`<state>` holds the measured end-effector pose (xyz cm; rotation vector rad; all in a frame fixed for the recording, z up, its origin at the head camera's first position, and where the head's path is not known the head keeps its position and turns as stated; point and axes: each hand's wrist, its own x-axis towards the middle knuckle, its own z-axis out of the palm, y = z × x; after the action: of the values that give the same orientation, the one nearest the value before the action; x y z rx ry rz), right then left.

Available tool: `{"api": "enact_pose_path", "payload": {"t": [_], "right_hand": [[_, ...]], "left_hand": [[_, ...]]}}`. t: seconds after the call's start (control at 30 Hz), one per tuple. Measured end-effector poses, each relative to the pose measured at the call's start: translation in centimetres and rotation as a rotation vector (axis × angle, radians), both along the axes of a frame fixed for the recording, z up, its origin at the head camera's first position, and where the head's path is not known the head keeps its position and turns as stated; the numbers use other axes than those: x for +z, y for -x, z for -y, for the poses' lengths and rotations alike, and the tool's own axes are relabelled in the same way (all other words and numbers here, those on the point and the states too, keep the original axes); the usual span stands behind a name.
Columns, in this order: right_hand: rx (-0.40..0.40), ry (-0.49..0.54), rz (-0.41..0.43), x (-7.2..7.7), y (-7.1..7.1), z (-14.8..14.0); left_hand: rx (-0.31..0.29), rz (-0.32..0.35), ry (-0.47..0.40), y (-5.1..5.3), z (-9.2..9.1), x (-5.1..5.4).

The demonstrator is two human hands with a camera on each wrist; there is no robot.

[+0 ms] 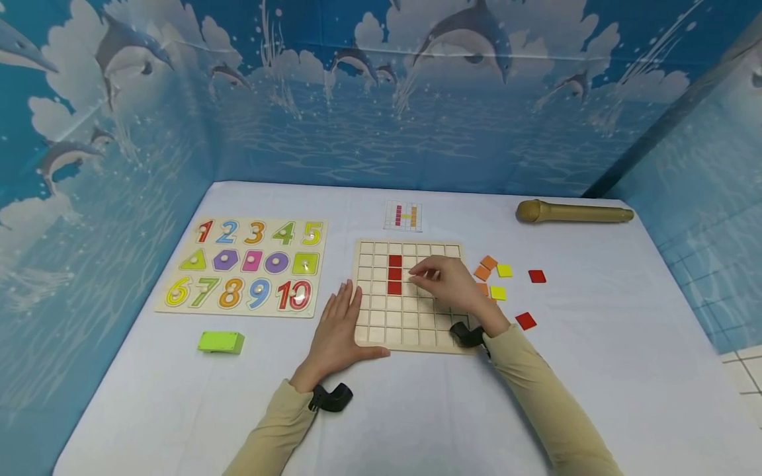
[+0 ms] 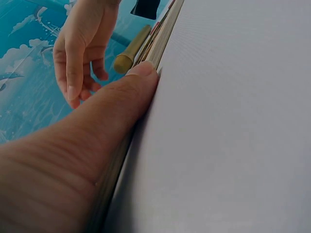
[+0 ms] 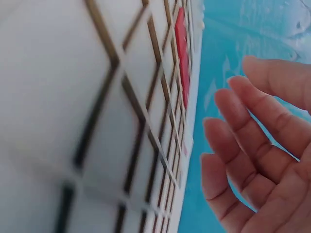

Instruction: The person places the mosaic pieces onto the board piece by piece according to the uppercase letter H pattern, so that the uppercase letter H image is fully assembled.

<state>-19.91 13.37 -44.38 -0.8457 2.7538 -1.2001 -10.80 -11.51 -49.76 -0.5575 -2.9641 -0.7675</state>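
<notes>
A square wooden grid board (image 1: pixel 375 318) lies on the white table. Three red square tiles (image 1: pixel 395 272) sit in one column of its cells, also visible as a red strip (image 3: pixel 181 53) in the right wrist view. My left hand (image 1: pixel 338 330) rests at the board's lower left corner, fingers straight along the left side, thumb (image 2: pixel 131 90) against the near edge. Over the board's right half hovers my right hand (image 1: pixel 448 283), just right of the red column. Its fingers (image 3: pixel 238 145) are loosely bent, and I see no tile between them.
Orange tiles (image 1: pixel 482 272), yellow tiles (image 1: pixel 497 293) and two loose red tiles (image 1: pixel 537 276) lie right of the board. A pattern card (image 1: pixel 403 216) is behind it. Leftward are a number puzzle (image 1: pixel 223 274) and green block (image 1: pixel 221 342). A gold microphone-shaped object (image 1: pixel 574 212) lies at back right.
</notes>
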Motion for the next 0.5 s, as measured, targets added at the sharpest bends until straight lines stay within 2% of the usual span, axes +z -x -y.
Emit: {"api": "enact_pose_path", "payload": {"t": [0.2,0.5], "right_hand": [[-0.1,0.063,-0.041,0.8,-0.2,-2.1],[-0.258,0.091,-0.139,1.2,-0.5,-5.8]], "left_hand": [[0.002,0.008,0.001,0.0,0.1,0.0],[-0.003,-0.011,-0.006,0.0,0.0,-0.1]]}}
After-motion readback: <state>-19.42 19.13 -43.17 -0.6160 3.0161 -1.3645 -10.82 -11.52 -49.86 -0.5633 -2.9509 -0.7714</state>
